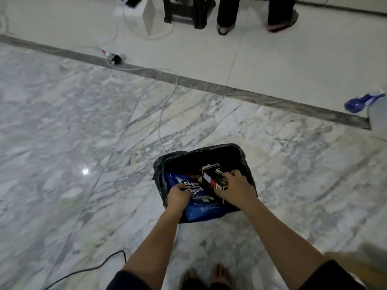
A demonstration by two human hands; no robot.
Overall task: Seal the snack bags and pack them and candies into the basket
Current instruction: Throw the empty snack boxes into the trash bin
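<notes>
On the marble floor (pixel 62 122), a black cable (pixel 88 268) curves along the near left. It lies well apart from the work, though it is near enough to the person's bare feet to catch on a step back. A white cable (pixel 160 122) runs down the floor and passes behind the far left corner of the basket (pixel 209 150), so sliding the basket that way could snag it. The left hand (pixel 179 196) reaches into the basket with its fingers (pixel 178 188) curled over the upper edge of a blue snack bag (pixel 199 210). The bag stands tilted against the basket's left and near walls and is already inside. Whether its mouth is sealed cannot be told from this view. Just right of it, a dark box (pixel 212 177) with a red and white panel sits half down in the basket. The right hand (pixel 236 185) holds it, fingers wrapped round its near end. The packing looks well under way: one bag is in and the box is being settled beside it. No loose candies or other bags show on the floor, so what remains cannot be judged. The basket's far half looks dark and unfilled, leaving room. To the right the floor is open as far as a blue scoop-like thing (pixel 360 102), well apart at the frame's edge.
</notes>
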